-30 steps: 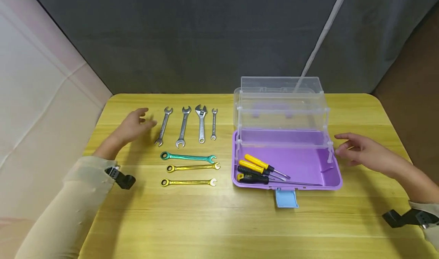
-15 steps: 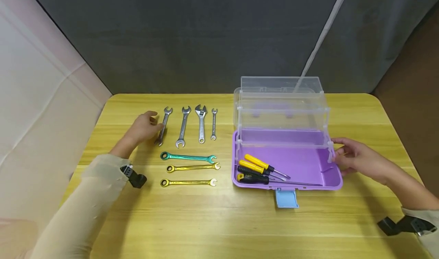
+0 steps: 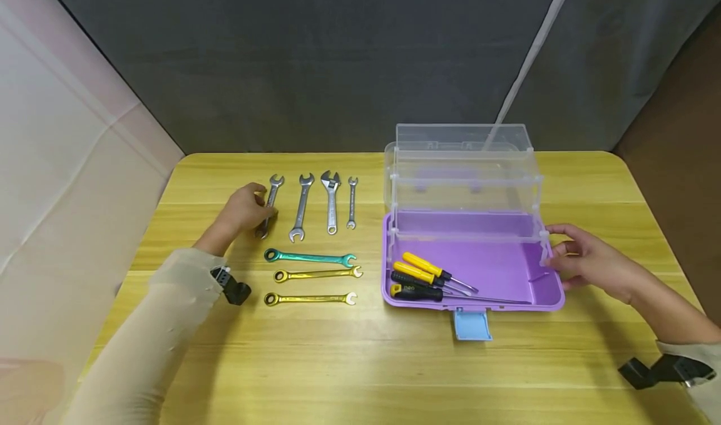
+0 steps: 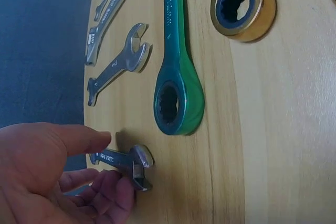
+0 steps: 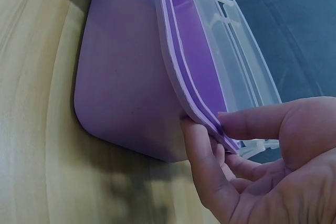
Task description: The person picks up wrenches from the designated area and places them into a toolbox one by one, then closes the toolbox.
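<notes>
My left hand [image 3: 241, 210] is at the leftmost silver open-end wrench [image 3: 274, 190], which lies flat on the table. In the left wrist view, that wrench's shaft [image 4: 119, 160] sits between my thumb and curled fingers, its near jaw showing past the fingertips. On the right, my right hand [image 3: 591, 262] pinches the side rim of the purple toolbox [image 5: 131, 77], thumb inside and fingers outside. The toolbox stands open, its clear trays [image 3: 462, 193] folded up and back. Several screwdrivers [image 3: 422, 265] with yellow or black handles lie inside it.
Right of the gripped wrench lie another open-end wrench [image 3: 301, 206], an adjustable wrench [image 3: 332, 209] and a small wrench [image 3: 352, 203]. Nearer are a teal ratchet wrench [image 3: 310, 258] and two gold ones [image 3: 318, 275]. A blue latch [image 3: 472, 326] hangs at the toolbox's front.
My left hand has moved right onto the leftmost wrench, which still lies in place. My right hand has come in from the right and taken hold of the toolbox rim.
</notes>
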Demonstrator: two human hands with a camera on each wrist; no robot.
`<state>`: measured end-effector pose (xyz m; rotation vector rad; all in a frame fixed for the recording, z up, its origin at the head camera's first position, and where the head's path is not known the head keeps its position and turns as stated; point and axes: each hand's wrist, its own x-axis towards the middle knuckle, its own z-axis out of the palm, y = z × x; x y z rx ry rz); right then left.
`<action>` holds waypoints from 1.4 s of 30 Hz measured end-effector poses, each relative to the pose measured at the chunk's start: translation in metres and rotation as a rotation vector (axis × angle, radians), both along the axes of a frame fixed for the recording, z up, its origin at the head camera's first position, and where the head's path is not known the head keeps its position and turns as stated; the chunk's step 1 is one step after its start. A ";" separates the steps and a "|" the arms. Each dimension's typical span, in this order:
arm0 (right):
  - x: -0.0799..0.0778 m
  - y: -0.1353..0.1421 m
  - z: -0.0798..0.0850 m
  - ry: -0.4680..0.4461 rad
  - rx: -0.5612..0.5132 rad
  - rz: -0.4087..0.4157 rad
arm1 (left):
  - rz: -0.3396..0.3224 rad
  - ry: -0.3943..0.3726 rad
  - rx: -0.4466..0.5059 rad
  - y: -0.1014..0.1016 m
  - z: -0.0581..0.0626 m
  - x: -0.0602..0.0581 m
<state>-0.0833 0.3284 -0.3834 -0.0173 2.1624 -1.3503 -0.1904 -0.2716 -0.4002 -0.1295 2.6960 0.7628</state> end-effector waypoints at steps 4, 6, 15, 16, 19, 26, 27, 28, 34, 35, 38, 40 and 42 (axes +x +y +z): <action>-0.001 0.003 -0.004 -0.036 -0.052 -0.023 | 0.000 0.003 -0.003 0.002 -0.001 0.000; -0.001 0.006 -0.006 -0.054 -0.094 -0.027 | 0.004 0.005 0.003 0.003 0.000 0.000; -0.002 0.011 -0.010 -0.079 -0.162 -0.030 | 0.061 0.023 0.015 0.006 -0.002 -0.002; -0.002 0.012 -0.009 -0.082 -0.164 -0.032 | 0.071 0.025 0.011 0.007 -0.002 -0.002; -0.002 0.012 -0.010 -0.093 -0.182 -0.028 | 0.092 0.012 0.004 0.007 -0.001 -0.002; -0.004 0.016 -0.010 -0.133 -0.243 -0.024 | 0.083 -0.012 -0.028 0.008 0.002 -0.001; -0.004 0.016 -0.010 -0.137 -0.250 -0.026 | 0.080 -0.011 -0.035 0.008 0.003 -0.001; -0.004 0.016 -0.010 -0.137 -0.255 -0.028 | 0.076 -0.012 -0.041 0.009 0.003 -0.001; -0.003 0.016 -0.010 -0.129 -0.274 -0.040 | 0.038 -0.015 -0.111 0.011 0.003 -0.001; -0.002 0.016 -0.010 -0.128 -0.277 -0.041 | 0.036 -0.017 -0.119 0.011 0.004 -0.001; -0.002 0.016 -0.011 -0.128 -0.282 -0.040 | 0.035 -0.025 -0.134 0.012 0.004 0.000; -0.001 0.016 -0.011 -0.129 -0.283 -0.040 | 0.037 -0.025 -0.144 0.012 0.004 0.001; -0.001 0.016 -0.012 -0.129 -0.283 -0.039 | 0.039 -0.017 -0.153 0.011 0.003 0.001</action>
